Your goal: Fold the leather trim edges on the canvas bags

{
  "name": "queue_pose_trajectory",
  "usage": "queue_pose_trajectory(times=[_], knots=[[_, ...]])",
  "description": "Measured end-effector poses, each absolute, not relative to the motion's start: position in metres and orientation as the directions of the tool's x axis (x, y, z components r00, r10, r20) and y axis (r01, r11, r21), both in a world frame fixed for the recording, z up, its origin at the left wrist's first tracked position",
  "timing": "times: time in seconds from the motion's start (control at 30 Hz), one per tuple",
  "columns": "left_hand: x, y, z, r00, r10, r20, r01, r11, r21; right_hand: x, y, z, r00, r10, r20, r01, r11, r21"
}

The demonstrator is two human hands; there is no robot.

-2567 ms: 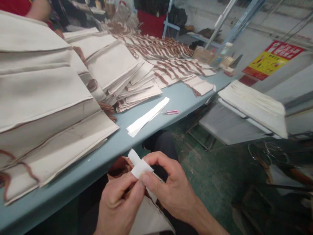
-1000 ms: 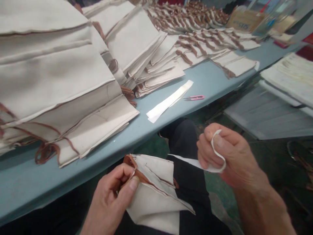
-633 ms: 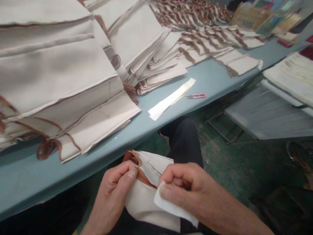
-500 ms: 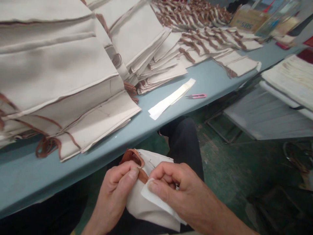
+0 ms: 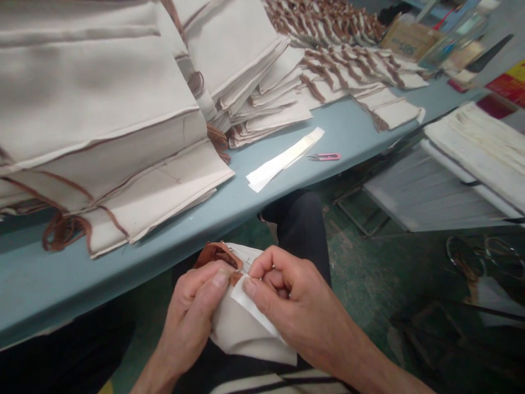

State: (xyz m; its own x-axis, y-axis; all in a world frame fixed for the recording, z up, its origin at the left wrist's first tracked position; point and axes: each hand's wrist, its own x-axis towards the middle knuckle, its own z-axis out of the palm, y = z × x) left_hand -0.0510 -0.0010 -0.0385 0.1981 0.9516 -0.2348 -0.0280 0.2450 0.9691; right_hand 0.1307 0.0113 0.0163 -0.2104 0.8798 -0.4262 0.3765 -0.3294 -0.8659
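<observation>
On my lap lies a cream fabric piece [image 5: 241, 334] with a brown leather-like strap [image 5: 217, 254] looped at its top edge. My left hand [image 5: 199, 312] is closed, thumb and forefinger pinching the strap where it meets the fabric. Close beside it, my right hand [image 5: 293, 295] is closed too, holding a white strip [image 5: 252, 306] against the end of the brown strap. The thumb and bent fingers cover part of that strip. The fingertips of both hands nearly meet, and the exact contact between them is hidden.
A blue-green table [image 5: 164, 241] runs across in front of me. Large stacked cream fabric pieces [image 5: 94, 93] with brown straps fill its left side. Pale strips [image 5: 283, 161] and pink-handled thread snips [image 5: 325, 157] lie near its edge. Rows of strapped pieces [image 5: 348, 65] and a cardboard box [image 5: 410, 41] are farther back.
My right hand has moved up and closer to the left hand, carrying the white strip over more of the brown strap. The left hand keeps its pinch. The view has shifted slightly.
</observation>
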Motion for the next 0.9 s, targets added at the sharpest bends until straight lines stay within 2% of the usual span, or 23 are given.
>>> queue_pose_trajectory(times=[0.27,0.57,0.7,0.9], knots=[[-0.051,-0.003,-0.042,0.155,0.967,-0.2,-0.031,0.207,0.978,0.124,0.008,0.014,-0.17,0.883,-0.438,0.324,-0.369,-0.871],[-0.05,-0.002,-0.043,0.115,0.981,-0.159,0.042,0.155,0.987,0.12,0.009,0.01,-0.122,0.911,-0.395,0.381,-0.324,-0.866],[-0.05,-0.001,-0.045,0.085,0.987,-0.139,0.072,0.133,0.988,0.118,0.005,0.006,-0.076,0.954,-0.291,0.463,-0.225,-0.857],[-0.052,-0.007,-0.056,0.158,0.951,-0.265,-0.102,0.283,0.954,0.114,0.001,0.002,-0.047,0.997,-0.066,0.562,-0.028,-0.827]])
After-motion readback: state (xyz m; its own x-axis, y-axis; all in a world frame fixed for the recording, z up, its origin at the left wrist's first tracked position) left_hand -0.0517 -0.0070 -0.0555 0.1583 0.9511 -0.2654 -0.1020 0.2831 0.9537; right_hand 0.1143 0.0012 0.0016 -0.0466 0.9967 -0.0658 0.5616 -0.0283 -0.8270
